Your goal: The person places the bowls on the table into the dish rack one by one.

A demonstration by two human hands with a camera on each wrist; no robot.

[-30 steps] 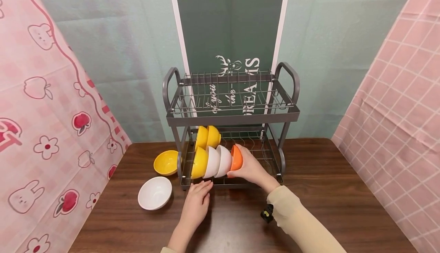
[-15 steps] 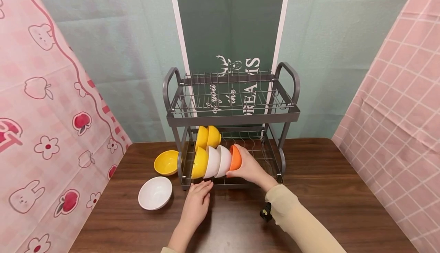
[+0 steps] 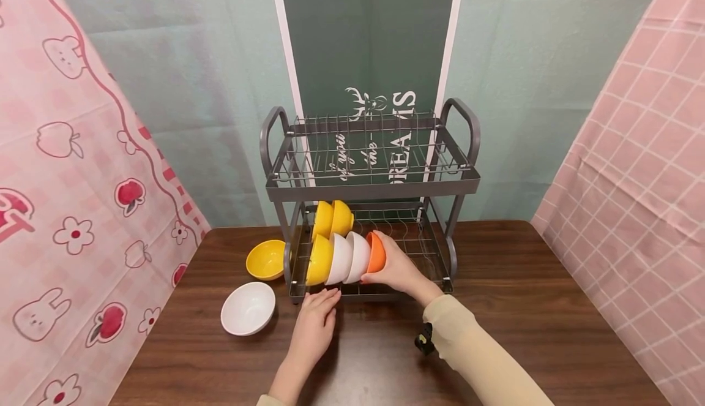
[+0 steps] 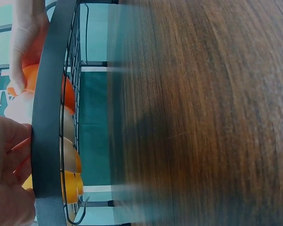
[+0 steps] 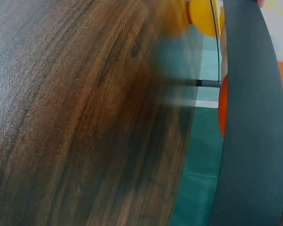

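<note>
In the head view my right hand (image 3: 402,271) holds an orange bowl (image 3: 377,254) tilted on its side, thumb at the near rim and fingers behind. The bowl sits against the right one of two white bowls (image 3: 360,258) on the rack's lower tier. A yellow bowl (image 3: 320,261) ends this row at the left, with two more yellow bowls (image 3: 343,217) behind. My left hand (image 3: 315,326) rests its extended fingers at the lower tier's front rim (image 3: 374,298). The left wrist view shows the left fingers (image 4: 19,155) touching that rim.
The two-tier dark metal dish rack (image 3: 374,193) stands on a wooden table (image 3: 518,308); its upper tier overhangs the bowls. Left of it, a yellow bowl (image 3: 267,260) and a white bowl (image 3: 248,309) stand upright on the table. Curtains hang behind and at both sides.
My right hand has moved slightly left with the orange bowl, bringing it closer against the white bowl. The left hand has stayed in place.
</note>
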